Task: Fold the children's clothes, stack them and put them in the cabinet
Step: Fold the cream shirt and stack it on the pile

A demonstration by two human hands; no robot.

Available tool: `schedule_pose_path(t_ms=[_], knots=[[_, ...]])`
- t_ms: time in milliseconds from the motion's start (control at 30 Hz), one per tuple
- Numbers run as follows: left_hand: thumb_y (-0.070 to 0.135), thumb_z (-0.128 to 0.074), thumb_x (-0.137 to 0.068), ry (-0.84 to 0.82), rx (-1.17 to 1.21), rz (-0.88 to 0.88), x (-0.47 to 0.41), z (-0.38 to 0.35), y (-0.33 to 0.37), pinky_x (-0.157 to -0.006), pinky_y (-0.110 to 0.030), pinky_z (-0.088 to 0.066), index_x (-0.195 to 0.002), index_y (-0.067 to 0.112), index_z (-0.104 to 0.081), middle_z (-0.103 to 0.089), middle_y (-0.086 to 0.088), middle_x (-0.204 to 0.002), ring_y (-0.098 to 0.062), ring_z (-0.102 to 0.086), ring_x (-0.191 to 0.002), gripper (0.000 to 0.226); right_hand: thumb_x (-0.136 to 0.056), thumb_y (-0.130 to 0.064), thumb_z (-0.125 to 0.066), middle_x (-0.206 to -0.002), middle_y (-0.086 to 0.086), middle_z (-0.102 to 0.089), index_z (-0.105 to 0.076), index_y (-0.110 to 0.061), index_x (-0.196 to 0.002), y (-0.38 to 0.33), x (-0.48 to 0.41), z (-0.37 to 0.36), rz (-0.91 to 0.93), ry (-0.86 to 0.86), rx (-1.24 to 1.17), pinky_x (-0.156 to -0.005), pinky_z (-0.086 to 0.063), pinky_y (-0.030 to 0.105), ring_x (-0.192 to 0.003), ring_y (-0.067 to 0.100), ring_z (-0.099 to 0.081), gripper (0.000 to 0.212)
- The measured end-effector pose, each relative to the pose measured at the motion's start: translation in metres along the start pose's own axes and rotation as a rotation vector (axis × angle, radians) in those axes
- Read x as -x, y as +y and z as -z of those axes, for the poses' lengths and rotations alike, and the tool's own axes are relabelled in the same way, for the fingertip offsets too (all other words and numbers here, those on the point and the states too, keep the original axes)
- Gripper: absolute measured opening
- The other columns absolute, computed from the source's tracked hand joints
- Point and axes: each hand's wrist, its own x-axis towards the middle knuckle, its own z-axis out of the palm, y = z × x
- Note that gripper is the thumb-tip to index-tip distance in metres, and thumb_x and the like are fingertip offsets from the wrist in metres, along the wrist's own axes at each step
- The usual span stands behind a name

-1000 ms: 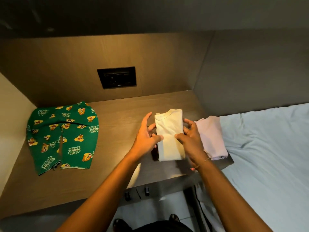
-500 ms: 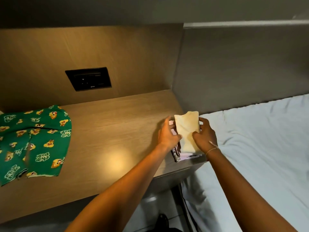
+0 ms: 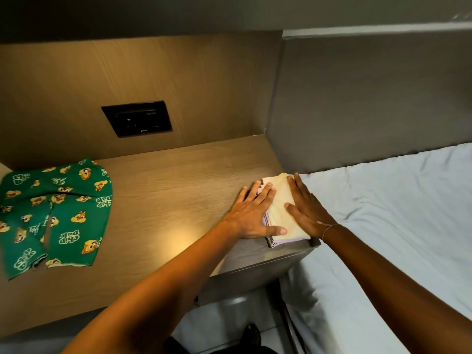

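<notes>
A folded cream shirt [image 3: 279, 203] lies on top of a small stack at the right end of the wooden desk [image 3: 173, 195]. Under it show the edges of a lilac garment [image 3: 282, 242] and a dark patterned one. My left hand [image 3: 251, 213] lies flat, fingers spread, on the stack's left side. My right hand [image 3: 305, 208] lies flat on its right side. Neither hand grips anything. Green shorts with a yellow cartoon print [image 3: 51, 215] are spread unfolded at the desk's left end.
A black socket panel [image 3: 136, 118] is set in the wooden back wall. A bed with a pale blue sheet [image 3: 396, 226] adjoins the desk on the right, under a grey headboard [image 3: 370, 98]. Tiled floor and a dark shoe show below the desk edge.
The cream shirt has gone from the desk beside the lilac garment onto that stack. Both hands let go of it and now press flat on top.
</notes>
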Motion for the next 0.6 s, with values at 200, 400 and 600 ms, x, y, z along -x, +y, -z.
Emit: schedule_pose_path(t_ms=[200, 400, 600], knots=[[0.092, -0.031, -0.068, -0.018, -0.017, 0.029, 0.0, -0.001, -0.004, -0.118, -0.054, 0.011, -0.153, 0.021, 0.011, 0.016, -0.001, -0.162, -0.025, 0.022, -0.147, 0.119, -0.098, -0.052, -0.028, -0.16, -0.006, 0.023, 0.03, -0.036, -0.139, 0.001, -0.007, -0.005, -0.002, -0.006, 0.058, -0.121, -0.008, 0.046, -0.15, 0.022, 0.007, 0.073], [0.08, -0.032, -0.083, 0.124, 0.163, 0.077, 0.037, 0.013, -0.013, -0.119, -0.053, 0.006, -0.154, 0.025, 0.008, 0.016, 0.005, -0.162, -0.019, 0.023, -0.147, 0.099, -0.093, -0.063, -0.013, -0.159, -0.007, 0.024, 0.034, -0.042, -0.136, -0.015, -0.003, 0.011, -0.069, 0.046, 0.056, -0.119, 0.01, 0.046, -0.146, 0.018, 0.023, 0.067], [0.044, -0.056, -0.09, 0.533, 0.082, 0.561, 0.181, 0.014, -0.103, -0.113, -0.048, -0.025, -0.143, 0.024, -0.043, -0.038, -0.005, -0.153, -0.028, -0.027, -0.144, 0.058, -0.093, -0.045, -0.039, -0.16, -0.012, 0.008, 0.005, -0.031, -0.153, -0.118, -0.014, -0.005, 0.195, 0.309, -0.069, -0.117, 0.008, 0.037, -0.147, 0.011, 0.019, 0.075]])
